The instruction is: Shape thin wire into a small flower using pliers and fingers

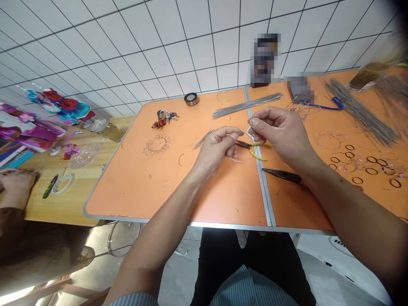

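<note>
Both hands are raised over the orange folding table, fingertips pinched and close together. My left hand (216,148) is closed on a thin wire (245,127), whose far end runs toward my right hand (283,131). That hand is also closed in a pinch on the fine wire; its exact shape is too small to make out. Below them lie small pliers with yellow handles (257,155), partly hidden by my fingers. Dark long-nose pliers (280,174) rest under my right forearm. A wire ring of loops (157,145) lies to the left.
Bundles of straight wire (247,106) lie behind the hands and a thicker bundle (363,112) at the right. Several dark rings (371,171) are scattered there. Keys (165,118) and a tape roll (191,99) sit at back left. A co-worker's hand (19,182) rests at far left.
</note>
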Available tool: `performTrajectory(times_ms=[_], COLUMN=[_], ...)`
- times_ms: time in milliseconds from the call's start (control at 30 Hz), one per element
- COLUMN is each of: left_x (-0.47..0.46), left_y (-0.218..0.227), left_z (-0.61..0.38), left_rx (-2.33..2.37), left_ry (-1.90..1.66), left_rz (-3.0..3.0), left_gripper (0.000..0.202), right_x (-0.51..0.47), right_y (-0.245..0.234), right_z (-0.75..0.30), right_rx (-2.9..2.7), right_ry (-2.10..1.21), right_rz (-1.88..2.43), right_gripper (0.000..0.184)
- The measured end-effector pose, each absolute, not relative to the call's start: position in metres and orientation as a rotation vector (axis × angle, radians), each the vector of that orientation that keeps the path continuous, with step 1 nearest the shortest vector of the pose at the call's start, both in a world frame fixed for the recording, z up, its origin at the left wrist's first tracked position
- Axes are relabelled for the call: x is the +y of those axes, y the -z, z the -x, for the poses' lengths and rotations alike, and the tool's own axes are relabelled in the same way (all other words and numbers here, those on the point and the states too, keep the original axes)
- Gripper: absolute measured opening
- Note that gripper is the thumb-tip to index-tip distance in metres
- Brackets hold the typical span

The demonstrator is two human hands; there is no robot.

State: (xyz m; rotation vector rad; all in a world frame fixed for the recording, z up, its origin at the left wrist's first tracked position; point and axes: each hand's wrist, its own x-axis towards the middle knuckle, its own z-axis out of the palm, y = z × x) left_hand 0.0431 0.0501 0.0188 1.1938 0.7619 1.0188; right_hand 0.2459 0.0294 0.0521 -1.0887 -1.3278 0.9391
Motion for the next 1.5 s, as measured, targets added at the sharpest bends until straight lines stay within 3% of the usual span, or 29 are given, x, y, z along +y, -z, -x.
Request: performTrajectory(times_ms=[233, 600, 1500], left_x=[0.049, 0.048, 0.041], left_y=[-0.020, -0.021, -0.025], left_z=[-0.044, -0.043, -0.048], left_rx=[0.749, 0.841, 0.863], left_ry=[-1.008, -1.041, -0.870], left_rz=[-1.196, -1.180, -1.245], left_gripper=[0.035, 0.017, 0.052], right_x=[0.032, 0.027, 0.025], right_y=[-0.049, -0.051, -0.043], right_z=[-0.249, -0.240, -0.237], right_rx=[-1.304, -1.409, -1.596], right_ry=[-0.987, -0.794, -0.486], right_rz=[1.132, 1.088, 1.194], right_gripper=[0.026, 0.019, 0.012])
